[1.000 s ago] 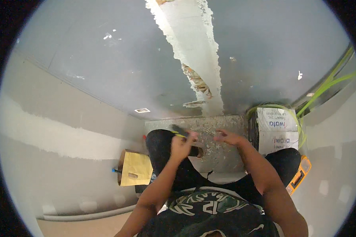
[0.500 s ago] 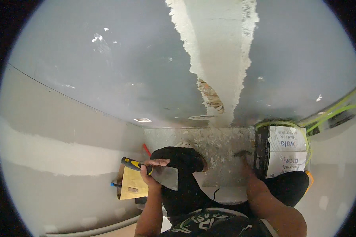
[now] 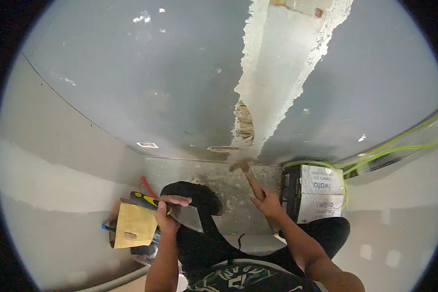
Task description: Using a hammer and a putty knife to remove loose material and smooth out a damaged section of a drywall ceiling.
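- Left grip: we see the left hand [image 3: 168, 220] closed on the scraper [image 3: 148, 201], its thumb along the black-and-yellow handle and its fingers reaching out rather than fully curled.
- Right grip: we see the right hand [image 3: 270, 205] wrapped around the wooden handle of the hammer [image 3: 253, 182], whose head lies ahead of the fist and slightly to its left, too blurred for us to read its shape.
- Blade: the scraper's metal blade [image 3: 191, 220] juts to the right of the left grip, above the dark-clad leg [image 3: 194, 248]. We judge that a full wrap of the fingers would steady it, with the edge best turned away from the leg.
- Wall: the pale, ragged-edged strip [image 3: 282, 63] rises ahead of the right grip, with a torn patch [image 3: 245, 124] near its lower end. We judge short, loose-wristed hammer strokes safest, the left fingers well clear of the head.
- Surroundings: we find the white-topped box [image 3: 321, 190] just right of the right grip and the yellow packet [image 3: 134, 226] to the left of the left grip. We judge that the box limits sideways swings, so a tucked elbow suits this corner.
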Demonstrator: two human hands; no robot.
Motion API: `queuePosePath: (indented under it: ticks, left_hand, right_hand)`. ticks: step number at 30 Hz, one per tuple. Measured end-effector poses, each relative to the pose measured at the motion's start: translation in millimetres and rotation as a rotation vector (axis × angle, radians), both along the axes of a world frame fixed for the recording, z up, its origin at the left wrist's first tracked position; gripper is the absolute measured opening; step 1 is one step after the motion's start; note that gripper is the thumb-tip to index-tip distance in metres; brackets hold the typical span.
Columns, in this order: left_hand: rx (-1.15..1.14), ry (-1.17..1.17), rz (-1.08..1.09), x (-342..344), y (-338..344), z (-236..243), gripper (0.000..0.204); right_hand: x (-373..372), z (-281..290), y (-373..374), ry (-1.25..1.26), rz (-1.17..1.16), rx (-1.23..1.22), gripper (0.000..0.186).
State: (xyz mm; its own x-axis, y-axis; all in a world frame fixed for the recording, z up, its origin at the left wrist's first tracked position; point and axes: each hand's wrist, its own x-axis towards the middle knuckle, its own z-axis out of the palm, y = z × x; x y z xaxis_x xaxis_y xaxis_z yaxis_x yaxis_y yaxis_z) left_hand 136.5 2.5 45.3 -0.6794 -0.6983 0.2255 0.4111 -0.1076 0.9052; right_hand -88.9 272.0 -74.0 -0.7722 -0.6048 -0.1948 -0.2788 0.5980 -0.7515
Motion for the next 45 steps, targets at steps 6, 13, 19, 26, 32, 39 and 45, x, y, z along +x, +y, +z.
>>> queuePosePath:
  ticks: [6, 13, 19, 26, 32, 39, 45]
  left_hand:
    - [0.19, 0.101, 0.018, 0.0, -0.4, 0.9, 0.028]
    - [0.188, 0.132, 0.037, 10.8, -1.5, -3.1, 0.023]
    - [0.288, 0.152, 0.068, 6.9, -0.6, -2.6, 0.023]
    - [0.25, 0.12, 0.054, 15.3, -2.0, -3.3, 0.025]
    - [0.258, 0.146, 0.018, 11.8, -2.2, -4.2, 0.023]
    - [0.272, 0.107, 0.081, 11.3, 2.0, -1.8, 0.022]
    - [0.238, 0.12, 0.054, 12.4, -2.4, -2.0, 0.021]
  right_hand:
    - [-25.6, 157.9, -29.3, 0.303, 0.03, -0.338, 0.034]
    - [-33.2, 285.9, -49.9, 0.401, 0.191, -0.879, 0.031]
    - [-104.1, 282.8, -54.7, 0.81, 0.24, -0.441, 0.036]
    - [-72.4, 281.0, -75.5, 0.682, 0.039, -0.504, 0.039]
    - [-87.2, 279.3, -58.2, 0.634, 0.111, -0.576, 0.05]
    - [-78.9, 290.4, -74.4, 0.696, -0.026, -0.271, 0.037]
    - [-83.6, 304.1, -89.0, 0.705, -0.012, -0.375, 0.048]
